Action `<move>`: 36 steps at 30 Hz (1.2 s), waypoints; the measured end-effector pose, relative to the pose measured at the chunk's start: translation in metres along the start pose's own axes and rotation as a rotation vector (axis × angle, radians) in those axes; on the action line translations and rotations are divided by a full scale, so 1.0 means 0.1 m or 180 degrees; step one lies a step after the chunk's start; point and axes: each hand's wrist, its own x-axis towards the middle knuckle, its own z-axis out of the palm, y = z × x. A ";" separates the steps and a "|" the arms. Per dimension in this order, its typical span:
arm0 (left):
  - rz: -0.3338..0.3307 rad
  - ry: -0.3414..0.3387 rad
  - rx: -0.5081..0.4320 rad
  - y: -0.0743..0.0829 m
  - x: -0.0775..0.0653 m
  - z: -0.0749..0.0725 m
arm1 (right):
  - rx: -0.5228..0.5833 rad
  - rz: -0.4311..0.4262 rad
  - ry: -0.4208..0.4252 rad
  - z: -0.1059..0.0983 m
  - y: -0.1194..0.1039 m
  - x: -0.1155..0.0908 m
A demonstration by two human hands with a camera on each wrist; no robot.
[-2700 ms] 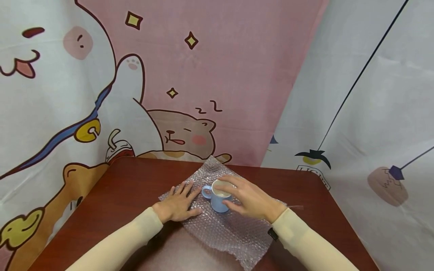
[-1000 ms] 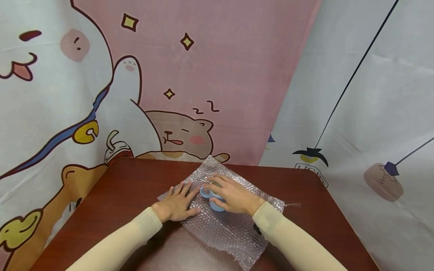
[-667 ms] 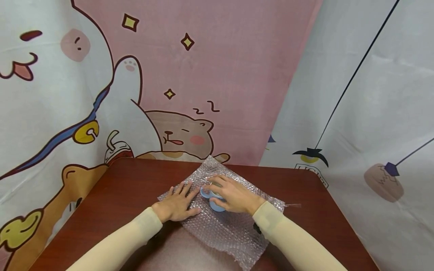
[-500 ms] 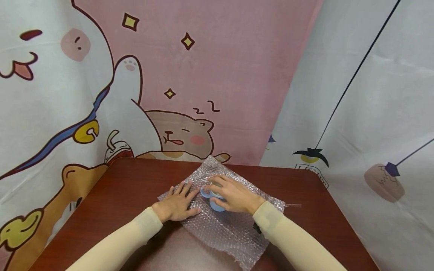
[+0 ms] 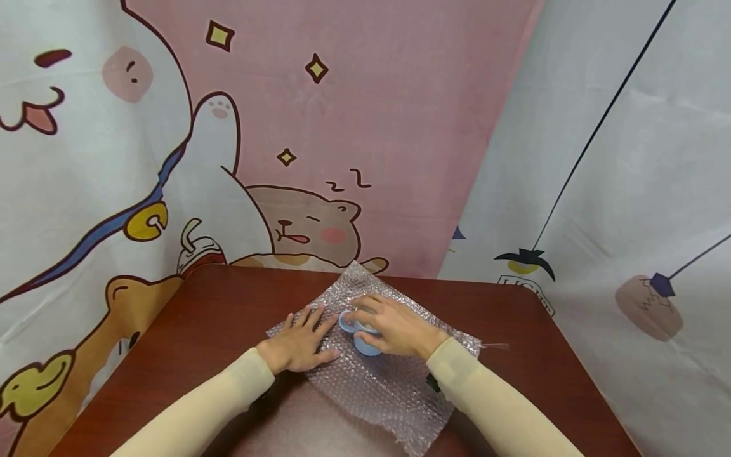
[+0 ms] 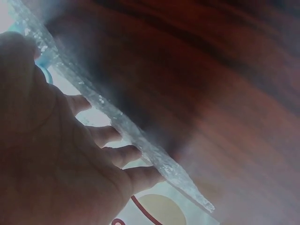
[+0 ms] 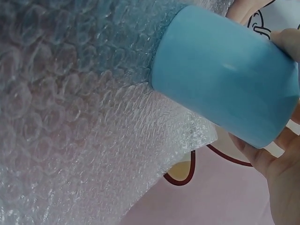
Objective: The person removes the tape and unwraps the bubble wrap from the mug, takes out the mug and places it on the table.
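A light blue mug stands upright on a sheet of bubble wrap, its handle pointing left. From above, my right hand grips the mug near its rim, thumb on the near side and fingers over the far side, hiding most of the opening. The right wrist view shows the smooth side of the mug with its base on the bubbles. My left hand lies flat with spread fingers on the left corner of the wrap, fingertips close to the mug's handle. In the left wrist view, fingers rest along the wrap's edge.
The reddish-brown wooden table carries the wrap, one corner of which reaches toward the back edge. A thin clear strip sticks out at the wrap's right corner. Behind the table hangs a cartoon-printed cloth.
Since the oldest frame, my right hand has moved left and closed around the mug's upper part. The left hand and the wrap stay in place. In the last second, almost nothing differs.
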 end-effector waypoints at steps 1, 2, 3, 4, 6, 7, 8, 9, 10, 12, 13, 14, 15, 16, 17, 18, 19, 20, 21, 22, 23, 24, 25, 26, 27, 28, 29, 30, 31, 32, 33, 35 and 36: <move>0.0002 0.0000 0.0000 0.00 0.00 0.00 | 0.0004 0.0008 -0.0007 0.00 0.00 0.00; 0.0003 -0.0003 -0.0003 0.00 0.00 0.00 | 0.0011 0.0018 -0.0015 -0.01 0.00 0.00; 0.0003 -0.0007 -0.0003 -0.01 0.00 0.01 | 0.0016 0.0023 -0.0017 -0.01 0.00 0.00; -0.0002 -0.0012 -0.0003 -0.01 0.00 0.01 | 0.0013 0.0023 -0.0010 -0.01 0.00 0.00; -0.0019 -0.0026 -0.0001 -0.02 0.00 0.02 | -0.0020 0.0035 -0.0006 -0.03 0.00 0.00; -0.0023 -0.0034 -0.0002 -0.02 0.00 0.02 | -0.0022 0.0044 -0.0001 -0.04 0.00 0.00; -0.0026 -0.0040 0.0002 -0.02 0.00 0.02 | -0.0032 0.0053 0.0016 -0.06 0.01 0.00; -0.0028 -0.0038 0.0004 -0.02 0.01 0.02 | -0.0050 0.0069 0.0022 -0.08 0.01 -0.01; -0.0025 -0.0038 0.0007 -0.02 0.01 0.01 | -0.0070 0.0092 0.0028 -0.10 0.02 -0.01; -0.0018 -0.0039 0.0016 -0.01 0.00 0.00 | -0.0095 0.0145 0.0044 -0.14 0.04 -0.02; -0.0011 -0.0033 0.0016 -0.01 0.00 0.00 | -0.0082 0.0172 0.0049 -0.15 0.05 -0.03; -0.0005 -0.0025 0.0017 -0.01 0.00 0.00 | -0.0095 0.0199 0.0044 -0.17 0.07 -0.04; -0.0004 -0.0019 0.0014 0.00 0.00 -0.01 | -0.0102 0.0223 0.0036 -0.18 0.08 -0.05; -0.0005 -0.0017 0.0015 0.00 0.00 -0.01 | -0.0095 0.0241 0.0039 -0.19 0.10 -0.05; -0.0006 -0.0014 0.0009 0.00 0.00 -0.01 | -0.0101 0.0254 0.0046 -0.20 0.11 -0.06; -0.0005 -0.0003 0.0000 0.00 0.00 -0.01 | -0.0095 0.0260 0.0057 -0.20 0.13 -0.07; -0.0005 0.0000 -0.0005 0.00 -0.01 -0.01 | -0.0094 0.0270 0.0065 -0.21 0.15 -0.08; -0.0005 0.0001 -0.0008 0.00 -0.01 -0.01 | -0.0089 0.0272 0.0089 -0.21 0.16 -0.09; -0.0005 0.0003 -0.0010 0.00 -0.01 -0.01 | -0.0094 0.0284 0.0109 -0.22 0.18 -0.10; -0.0003 0.0005 -0.0013 0.00 -0.01 -0.01 | -0.0092 0.0302 0.0126 -0.23 0.19 -0.11; -0.0001 0.0006 -0.0018 0.00 -0.01 -0.01 | -0.0101 0.0325 0.0138 -0.24 0.21 -0.12; 0.0000 0.0007 -0.0015 0.00 -0.01 -0.01 | -0.0109 0.0351 0.0140 -0.25 0.22 -0.13; 0.0000 0.0007 -0.0016 0.00 -0.01 -0.01 | -0.0114 0.0382 0.0139 -0.26 0.23 -0.14; 0.0001 0.0008 -0.0020 0.00 -0.01 -0.01 | -0.0123 0.0418 0.0129 -0.27 0.25 -0.15; 0.0002 0.0010 -0.0026 0.00 -0.01 -0.01 | -0.0135 0.0447 0.0122 -0.27 0.26 -0.17; 0.0004 0.0010 -0.0029 0.00 -0.01 -0.01 | -0.0130 0.0474 0.0121 -0.28 0.27 -0.18; 0.0006 0.0011 -0.0033 0.00 -0.01 -0.01 | -0.0121 0.0500 0.0121 -0.29 0.29 -0.19; 0.0008 0.0011 -0.0036 0.00 -0.01 -0.01 | -0.0117 0.0523 0.0125 -0.30 0.30 -0.21; 0.0009 0.0008 -0.0041 0.00 -0.01 -0.01 | -0.0100 0.0549 0.0133 -0.31 0.32 -0.22; 0.0012 0.0007 -0.0042 0.00 -0.01 -0.01 | -0.0082 0.0572 0.0146 -0.31 0.34 -0.23; 0.0012 0.0006 -0.0040 0.00 -0.01 -0.01 | -0.0063 0.0590 0.0165 -0.31 0.36 -0.25; 0.0012 0.0005 -0.0039 -0.01 -0.01 -0.01 | -0.0042 0.0646 0.0180 -0.32 0.40 -0.28; 0.0011 0.0005 -0.0037 -0.01 -0.01 -0.01 | -0.0045 0.0675 0.0183 -0.32 0.42 -0.30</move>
